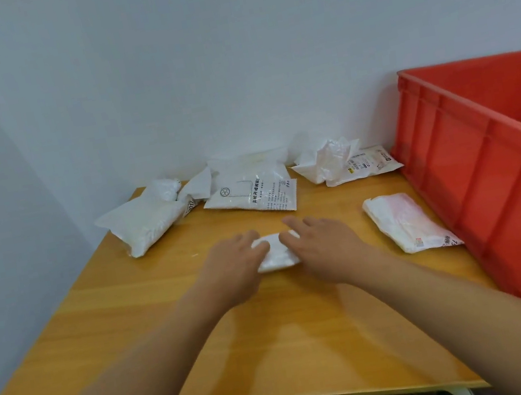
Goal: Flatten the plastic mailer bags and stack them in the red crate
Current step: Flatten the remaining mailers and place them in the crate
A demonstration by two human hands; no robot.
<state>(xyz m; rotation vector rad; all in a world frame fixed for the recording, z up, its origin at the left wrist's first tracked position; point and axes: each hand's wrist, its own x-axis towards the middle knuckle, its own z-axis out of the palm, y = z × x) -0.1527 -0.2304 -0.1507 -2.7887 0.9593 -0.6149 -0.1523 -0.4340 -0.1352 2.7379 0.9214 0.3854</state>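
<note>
Both hands [278,257] press one small, crinkled white plastic mailer [276,257].

Wooden table [135,324], white wall [158,58]

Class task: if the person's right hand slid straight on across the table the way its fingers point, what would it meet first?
Probably the printed white mailer lying flat near the wall, beyond the small bag the right hand touches; depth is uncertain.

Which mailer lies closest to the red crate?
The pink-tinted mailer, on its own by the crate's near wall, right of both hands; the other bags lie along the back wall.
</note>
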